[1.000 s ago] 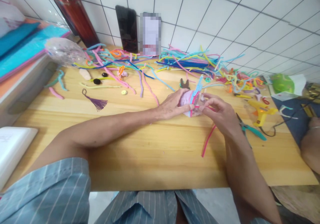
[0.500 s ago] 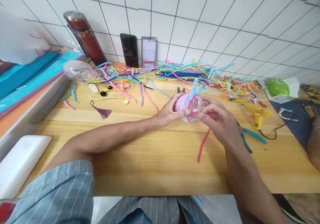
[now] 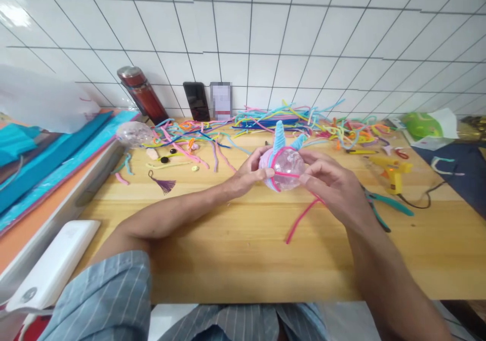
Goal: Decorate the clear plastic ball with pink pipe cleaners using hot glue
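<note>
Between my hands is a clear round ball (image 3: 290, 165), its left part wrapped in lilac and light blue fuzzy stems. Two blue ear-like cones (image 3: 279, 137) stand up from its top. My left hand (image 3: 252, 171) is closed round the wrapped side, thumb pressing at the seam. A pink pipe cleaner (image 3: 302, 221) runs along the wrapping's edge and straight across the clear face. At the ball's right side, my right hand (image 3: 330, 179) pinches this pipe cleaner between thumb and fingers. Its loose end hangs below toward the table.
Piled pipe cleaners (image 3: 273, 120) line the back by the wall. To the right lie pliers (image 3: 391, 203) and a yellow glue gun (image 3: 393, 171) with its cord. A purple tassel (image 3: 164, 183), red thermos (image 3: 143, 95), phone (image 3: 196, 101) and white power bank (image 3: 55, 262) are left of the ball.
The ball has turned so more of its clear face shows. The pink pipe cleaner now stretches across it, and its loose end has swung left. The camera view has shifted upward.
</note>
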`<move>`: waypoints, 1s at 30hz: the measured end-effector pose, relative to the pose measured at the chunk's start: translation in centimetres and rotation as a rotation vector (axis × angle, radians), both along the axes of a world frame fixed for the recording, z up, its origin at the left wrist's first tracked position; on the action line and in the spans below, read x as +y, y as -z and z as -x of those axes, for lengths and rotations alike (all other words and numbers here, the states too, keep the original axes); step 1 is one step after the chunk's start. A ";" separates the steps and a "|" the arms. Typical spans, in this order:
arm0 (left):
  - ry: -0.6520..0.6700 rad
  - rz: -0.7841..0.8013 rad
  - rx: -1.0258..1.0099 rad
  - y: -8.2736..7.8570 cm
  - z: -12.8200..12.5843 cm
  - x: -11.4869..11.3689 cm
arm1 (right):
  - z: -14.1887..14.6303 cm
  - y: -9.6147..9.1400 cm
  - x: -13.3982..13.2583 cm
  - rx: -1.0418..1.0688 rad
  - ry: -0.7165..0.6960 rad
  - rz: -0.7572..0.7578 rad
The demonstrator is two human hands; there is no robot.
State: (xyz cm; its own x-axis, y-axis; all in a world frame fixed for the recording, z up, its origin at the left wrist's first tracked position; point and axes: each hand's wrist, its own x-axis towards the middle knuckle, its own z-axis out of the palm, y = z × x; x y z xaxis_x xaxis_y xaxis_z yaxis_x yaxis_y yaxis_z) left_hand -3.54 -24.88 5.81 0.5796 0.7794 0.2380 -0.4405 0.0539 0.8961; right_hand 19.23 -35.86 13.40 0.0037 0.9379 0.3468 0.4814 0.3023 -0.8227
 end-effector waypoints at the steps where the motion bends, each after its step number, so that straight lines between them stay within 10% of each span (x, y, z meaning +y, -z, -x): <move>1: 0.013 0.013 -0.001 -0.2 0.0 0.0 | -0.2 -0.2 -0.1 0.001 -0.006 0.009; 22: 0.116 0.129 -0.030 -3.4 1.0 0.5 | -1.2 -1.8 -0.2 0.038 -0.051 -0.029; 30: 0.098 0.068 -0.019 -6.9 2.6 2.8 | -0.1 -5.6 2.4 0.037 -0.146 0.092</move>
State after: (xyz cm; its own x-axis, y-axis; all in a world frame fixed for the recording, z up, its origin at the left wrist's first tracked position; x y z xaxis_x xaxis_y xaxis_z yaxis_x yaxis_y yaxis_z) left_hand -6.13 -22.09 12.67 0.6495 0.7340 0.1984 -0.4471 0.1576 0.8805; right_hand 19.32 -33.44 18.99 -0.1234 0.9573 0.2613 0.4067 0.2890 -0.8667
